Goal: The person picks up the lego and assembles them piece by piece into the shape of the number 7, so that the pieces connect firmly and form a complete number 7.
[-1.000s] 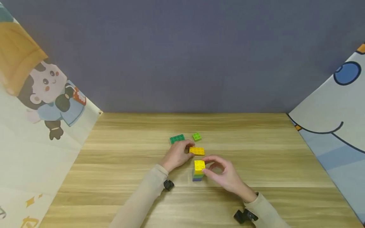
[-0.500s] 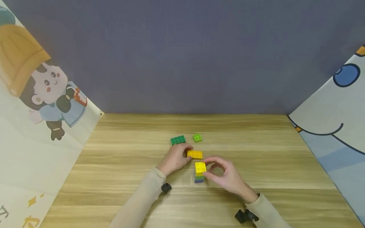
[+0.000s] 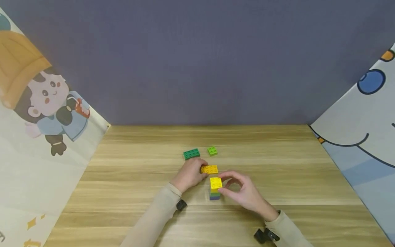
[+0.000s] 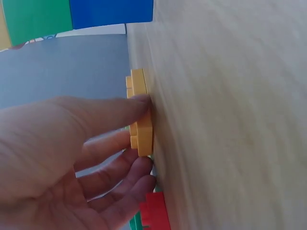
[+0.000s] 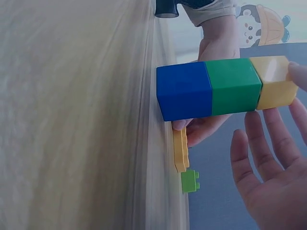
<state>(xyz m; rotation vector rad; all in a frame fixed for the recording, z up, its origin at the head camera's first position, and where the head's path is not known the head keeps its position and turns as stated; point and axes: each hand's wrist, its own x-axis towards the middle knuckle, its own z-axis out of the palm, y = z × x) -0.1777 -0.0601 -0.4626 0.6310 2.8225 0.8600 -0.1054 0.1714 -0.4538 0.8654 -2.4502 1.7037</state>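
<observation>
My left hand (image 3: pixel 189 174) pinches a flat orange-yellow brick (image 3: pixel 210 169) by its left end, close over the table; in the left wrist view the thumb lies across the brick (image 4: pixel 143 127). Just nearer than that brick stands an upright stack (image 3: pixel 215 194): a blue block (image 5: pixel 184 91) at the bottom, a green block (image 5: pixel 234 87) in the middle and a yellow block (image 5: pixel 273 79) on top. With thumb and forefinger, my right hand (image 3: pixel 245 192) grips the yellow block from the right side, its other fingers spread loosely behind.
Beyond the left hand lies a dark green brick (image 3: pixel 191 154), with a small lime green brick (image 3: pixel 212 151) to its right. A red brick (image 4: pixel 156 212) shows below the left fingers in the left wrist view. A grey panel (image 3: pixel 210 68) closes off the table's back edge.
My left hand has drawn the orange-yellow brick a little to the left and nearer, towards the stack. The right hand and the stack have stayed in place; the head view has shifted slightly.
</observation>
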